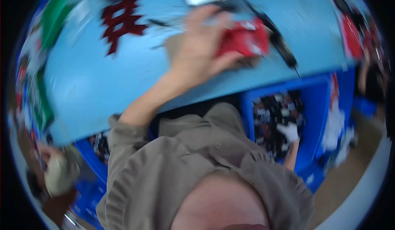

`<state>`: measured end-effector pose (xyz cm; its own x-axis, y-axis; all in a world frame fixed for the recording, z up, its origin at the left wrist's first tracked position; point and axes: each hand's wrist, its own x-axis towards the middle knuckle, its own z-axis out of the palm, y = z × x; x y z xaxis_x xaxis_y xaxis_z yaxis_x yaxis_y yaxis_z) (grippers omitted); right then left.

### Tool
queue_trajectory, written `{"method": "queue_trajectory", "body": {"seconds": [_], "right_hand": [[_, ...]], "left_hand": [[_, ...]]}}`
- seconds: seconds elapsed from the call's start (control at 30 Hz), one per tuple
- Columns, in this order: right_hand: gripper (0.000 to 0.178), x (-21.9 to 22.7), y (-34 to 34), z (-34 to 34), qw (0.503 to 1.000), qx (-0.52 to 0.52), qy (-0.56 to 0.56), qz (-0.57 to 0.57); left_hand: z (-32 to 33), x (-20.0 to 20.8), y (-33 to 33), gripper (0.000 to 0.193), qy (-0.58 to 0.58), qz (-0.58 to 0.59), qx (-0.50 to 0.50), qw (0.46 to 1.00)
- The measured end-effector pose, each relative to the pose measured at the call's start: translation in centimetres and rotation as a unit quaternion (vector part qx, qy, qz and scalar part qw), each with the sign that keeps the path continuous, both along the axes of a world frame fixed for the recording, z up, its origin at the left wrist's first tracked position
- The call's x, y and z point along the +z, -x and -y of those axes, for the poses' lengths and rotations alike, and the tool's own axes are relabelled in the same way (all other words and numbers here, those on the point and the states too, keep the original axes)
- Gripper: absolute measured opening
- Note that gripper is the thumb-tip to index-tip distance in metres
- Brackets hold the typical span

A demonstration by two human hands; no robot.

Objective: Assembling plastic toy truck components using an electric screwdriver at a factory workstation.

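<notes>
The pale blue table (90,82) fills the upper half of the view, its near edge sloping up to the right. Below it is the wearer's grey-brown shirt (160,180), with the left sleeve ending short of the wrist. A deep blue bin (313,115) stands just under the table edge, right of the lap; a second blue bin (93,164) shows partly on the left. Dark small parts (271,110), mixed with pale bits, cover the floor of the right bin.

At the left rim sits a co-worker's pale sleeve (61,175), and a green tray-like thing (57,18) lies along the table's left side, beside clear plastic (80,12).

The left hand (201,45) reaches over the table (badly blurred by motion), its thumb and fingers curved around a shiny red piece (245,38), thumb at the near edge and fingers at the far one. That piece is right of the table's middle, just beside a dark pen-shaped tool (273,34) that slants down to a thin tip. A dark red toothed cutout (121,22) lies well to the left.

Smallest in view, the right hand (289,132) (white, seemingly gloved) rests among the parts; I cannot tell whether its fingers grip any.
</notes>
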<state>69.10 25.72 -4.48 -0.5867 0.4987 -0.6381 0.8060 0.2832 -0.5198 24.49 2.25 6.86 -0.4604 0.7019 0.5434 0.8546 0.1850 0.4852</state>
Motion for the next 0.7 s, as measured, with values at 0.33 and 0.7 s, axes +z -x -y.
{"method": "queue_trajectory", "body": {"seconds": [0.33, 0.7], "right_hand": [[0.038, 19.3, 2.7, 2.2, 0.934, -0.300, -0.025, -0.193], [0.044, 18.1, 13.2, 5.0, 0.858, -0.334, 0.165, -0.354]], "left_hand": [[-2.4, 0.5, -6.9, 0.076, 0.063, 0.243, -0.295, 0.922], [-0.2, 2.4, -7.7, 0.029, 0.314, 0.698, -0.442, 0.467]]}}
